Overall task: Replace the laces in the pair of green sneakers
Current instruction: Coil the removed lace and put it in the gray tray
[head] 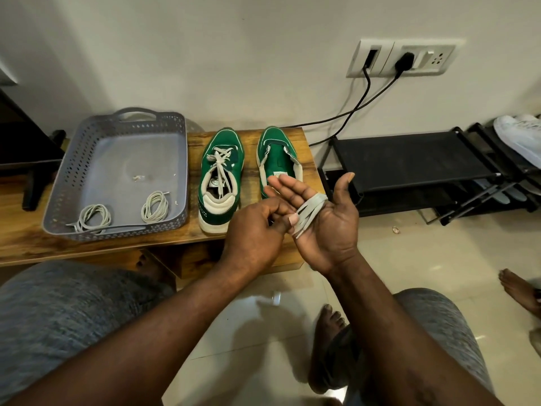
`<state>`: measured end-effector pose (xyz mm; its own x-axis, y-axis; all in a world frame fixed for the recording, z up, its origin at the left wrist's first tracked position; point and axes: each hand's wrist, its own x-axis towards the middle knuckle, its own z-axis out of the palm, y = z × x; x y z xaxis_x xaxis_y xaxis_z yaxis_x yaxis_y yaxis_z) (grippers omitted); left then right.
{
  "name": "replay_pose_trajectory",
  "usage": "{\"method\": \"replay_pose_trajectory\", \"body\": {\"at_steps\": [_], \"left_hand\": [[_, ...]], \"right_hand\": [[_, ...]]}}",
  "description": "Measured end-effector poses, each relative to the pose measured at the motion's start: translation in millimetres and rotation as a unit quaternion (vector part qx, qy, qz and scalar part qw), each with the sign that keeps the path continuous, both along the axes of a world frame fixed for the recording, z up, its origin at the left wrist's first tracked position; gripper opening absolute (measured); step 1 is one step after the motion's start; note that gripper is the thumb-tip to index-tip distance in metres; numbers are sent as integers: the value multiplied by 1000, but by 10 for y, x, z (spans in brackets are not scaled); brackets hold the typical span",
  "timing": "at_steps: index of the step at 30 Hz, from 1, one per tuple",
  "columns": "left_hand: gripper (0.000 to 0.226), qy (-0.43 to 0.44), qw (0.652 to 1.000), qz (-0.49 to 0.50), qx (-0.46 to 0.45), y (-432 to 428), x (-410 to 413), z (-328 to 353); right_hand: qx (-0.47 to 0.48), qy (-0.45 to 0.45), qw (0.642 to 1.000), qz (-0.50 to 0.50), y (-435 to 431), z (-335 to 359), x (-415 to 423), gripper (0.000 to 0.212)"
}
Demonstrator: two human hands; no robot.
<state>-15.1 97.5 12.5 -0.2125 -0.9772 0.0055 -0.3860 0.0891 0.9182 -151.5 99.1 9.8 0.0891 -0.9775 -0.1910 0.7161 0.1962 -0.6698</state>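
1. While the flat grey lace [310, 210] lies in several strands across the palm of the right hand [325, 227], that hand is held palm-up with fingers straight and thumb raised, closing on nothing.
2. Just beside it, the left hand [254, 232] has its fingers curled and pinches the near end of the lace with its thumb, at the edge of the right palm.
3. Just beyond the right hand's fingertips stands the unlaced green sneaker [276, 153], its eyelets bare (the heel is hidden behind the fingers).
4. Beyond the left hand sits the laced green sneaker [218, 183], with pale laces still threaded.
5. Both shoes rest on a wooden table [181, 230], toes pointing away from the hands.
6. Well to the left of the left hand, a grey basket [117, 159] holds two coiled laces [95, 216] [155, 206] near its front wall.
7. To the right of the right hand stands a black rack [409, 159].
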Motion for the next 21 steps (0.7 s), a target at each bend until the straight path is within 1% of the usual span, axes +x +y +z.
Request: {"method": "replay_pose_trajectory", "body": {"at_steps": [2,4,6,7,11,12,14,16,17,21], "left_hand": [[7,17,999,40,-3,1,-10,-33],[10,43,996,75,34,6,-24,-61],[12,70,990,88,84,27,-31,-103],[12,67,988,97,95,36,-31,-125],[6,69,985,133,90,85,-48,-181],[2,58,988,127,70,115,-59,-172],[16,11,996,87,29,199,-94,-137],[28,-16,999,47,19,240,-122,-142],[30,-26,999,38,21,232,-127,-145],[16,-32,996,65,48,149,-104,-137]], "right_hand": [[4,1,1000,-3,-8,-8,42,110],[7,5,1000,-5,-1,-17,77,110],[7,15,1000,-4,22,-42,120,109],[8,21,1000,-5,32,-58,139,109],[17,33,999,-12,49,-94,161,108],[20,37,999,-20,46,-102,151,108],[30,47,998,-37,38,-122,123,109],[39,61,996,-45,36,-142,93,110],[43,66,996,-46,36,-147,85,110],[50,81,995,-35,37,-162,112,112]]}}
